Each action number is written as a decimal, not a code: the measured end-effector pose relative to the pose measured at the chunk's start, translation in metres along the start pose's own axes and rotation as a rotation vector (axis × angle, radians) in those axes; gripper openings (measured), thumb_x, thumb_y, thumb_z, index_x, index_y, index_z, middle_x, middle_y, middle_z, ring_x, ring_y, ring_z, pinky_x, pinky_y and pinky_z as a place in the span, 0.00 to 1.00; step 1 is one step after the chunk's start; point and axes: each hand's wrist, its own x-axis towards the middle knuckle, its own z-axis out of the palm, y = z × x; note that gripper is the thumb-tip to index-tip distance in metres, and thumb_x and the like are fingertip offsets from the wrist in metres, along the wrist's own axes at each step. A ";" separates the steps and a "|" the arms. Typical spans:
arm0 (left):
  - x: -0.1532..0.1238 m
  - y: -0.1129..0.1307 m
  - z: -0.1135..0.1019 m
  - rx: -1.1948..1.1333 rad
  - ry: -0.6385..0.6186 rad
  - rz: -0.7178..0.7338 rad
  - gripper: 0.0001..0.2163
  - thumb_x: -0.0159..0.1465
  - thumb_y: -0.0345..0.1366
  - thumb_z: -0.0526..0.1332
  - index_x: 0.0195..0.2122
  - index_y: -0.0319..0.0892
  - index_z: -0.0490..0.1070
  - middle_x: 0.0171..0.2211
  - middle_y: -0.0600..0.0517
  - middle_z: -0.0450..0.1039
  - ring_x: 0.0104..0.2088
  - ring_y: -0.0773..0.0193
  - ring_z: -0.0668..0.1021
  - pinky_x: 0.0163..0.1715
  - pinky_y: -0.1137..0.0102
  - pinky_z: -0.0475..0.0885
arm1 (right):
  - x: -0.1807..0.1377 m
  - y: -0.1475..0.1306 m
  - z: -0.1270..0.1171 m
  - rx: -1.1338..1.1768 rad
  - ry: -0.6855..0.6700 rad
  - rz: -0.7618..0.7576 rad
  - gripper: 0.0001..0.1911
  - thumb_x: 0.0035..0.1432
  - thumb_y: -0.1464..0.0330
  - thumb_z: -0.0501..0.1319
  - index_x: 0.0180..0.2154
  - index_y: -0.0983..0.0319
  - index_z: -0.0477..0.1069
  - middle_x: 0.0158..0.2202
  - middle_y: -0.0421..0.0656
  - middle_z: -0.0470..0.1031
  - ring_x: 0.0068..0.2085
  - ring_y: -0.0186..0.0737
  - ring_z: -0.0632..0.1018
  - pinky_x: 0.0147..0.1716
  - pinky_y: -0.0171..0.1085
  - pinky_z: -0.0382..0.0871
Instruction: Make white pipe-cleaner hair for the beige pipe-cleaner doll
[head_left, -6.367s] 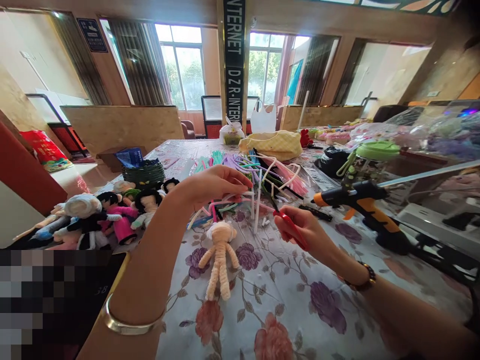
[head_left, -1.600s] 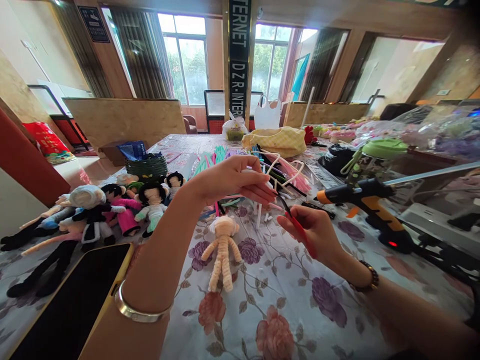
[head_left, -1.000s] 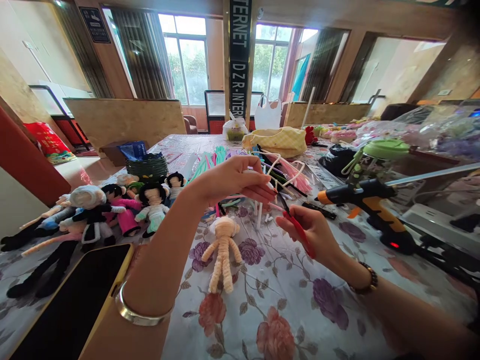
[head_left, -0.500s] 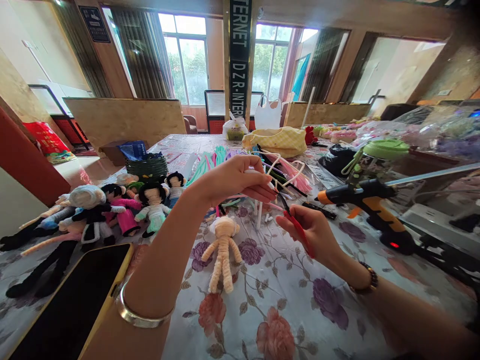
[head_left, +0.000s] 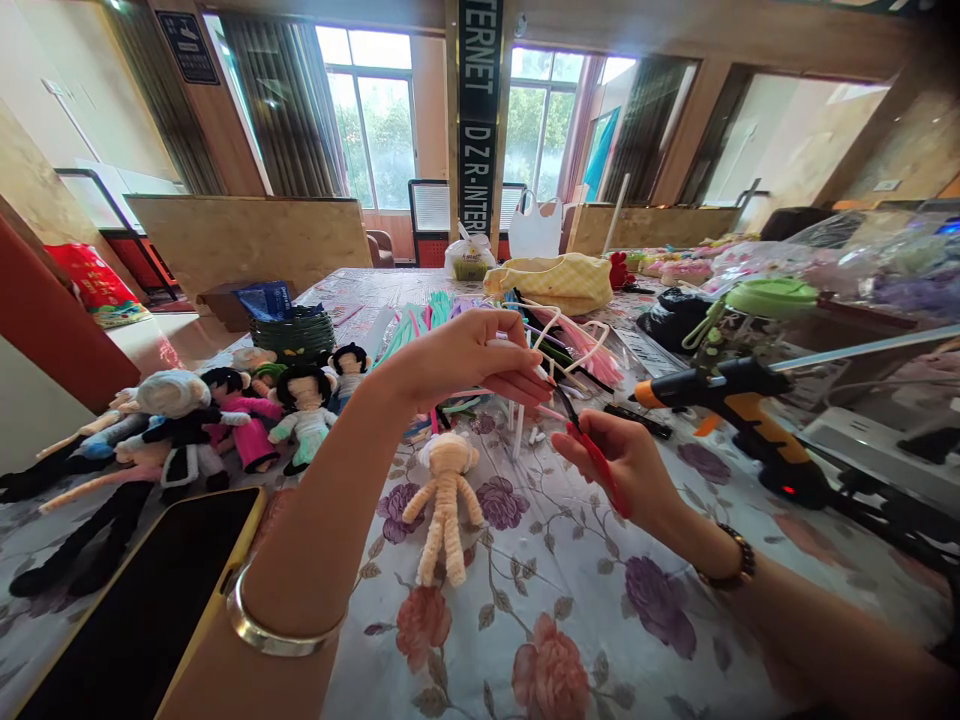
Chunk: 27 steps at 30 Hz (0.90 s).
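My left hand point(head_left: 457, 362) hovers over the table with its fingers pinched on a thin white pipe cleaner point(head_left: 517, 425) that hangs down to the cloth. Just right of it, my right hand point(head_left: 626, 465) is closed on red-handled scissors point(head_left: 589, 450), whose dark blades point up toward the left fingertips. A beige pipe-cleaner doll point(head_left: 444, 490) lies on the floral tablecloth point(head_left: 570, 610) below both hands. A heap of coloured pipe cleaners point(head_left: 555, 345) lies behind the hands.
Finished dolls point(head_left: 225, 420) lie in a row at the left, beside a black phone point(head_left: 142, 610) near the front edge. An orange and black glue gun point(head_left: 731, 400) stands at the right with its light on. A green-lidded jar point(head_left: 750, 315) and a yellow pouch point(head_left: 551, 280) sit farther back.
Since 6.4 s ago my left hand has lifted the white pipe cleaner and come closer to the scissors. Over the last second both hands have hardly moved.
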 end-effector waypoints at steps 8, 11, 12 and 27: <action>0.000 -0.002 -0.002 -0.014 -0.029 0.034 0.07 0.58 0.32 0.60 0.27 0.41 0.60 0.27 0.53 0.78 0.35 0.62 0.81 0.43 0.63 0.74 | -0.002 -0.001 0.000 -0.011 0.031 -0.040 0.27 0.48 0.49 0.63 0.18 0.59 0.52 0.15 0.33 0.53 0.18 0.27 0.56 0.15 0.31 0.48; 0.000 -0.003 -0.002 -0.017 -0.037 0.038 0.07 0.58 0.32 0.60 0.27 0.42 0.60 0.27 0.53 0.78 0.35 0.62 0.81 0.44 0.63 0.74 | -0.002 -0.002 0.001 -0.017 0.043 -0.047 0.28 0.48 0.48 0.63 0.17 0.59 0.51 0.14 0.33 0.52 0.17 0.27 0.55 0.15 0.31 0.47; 0.000 -0.002 -0.002 -0.017 -0.036 0.037 0.07 0.58 0.32 0.60 0.28 0.42 0.60 0.27 0.53 0.78 0.36 0.62 0.81 0.44 0.62 0.74 | -0.002 -0.002 0.000 -0.021 0.047 -0.048 0.28 0.48 0.48 0.63 0.17 0.59 0.51 0.14 0.33 0.52 0.18 0.27 0.55 0.15 0.31 0.47; 0.004 -0.005 -0.003 -0.037 -0.015 0.024 0.09 0.59 0.32 0.60 0.27 0.41 0.59 0.26 0.53 0.78 0.34 0.63 0.82 0.43 0.63 0.75 | 0.000 0.003 0.000 -0.058 0.064 -0.062 0.25 0.48 0.51 0.64 0.19 0.60 0.54 0.17 0.33 0.53 0.20 0.28 0.56 0.18 0.32 0.50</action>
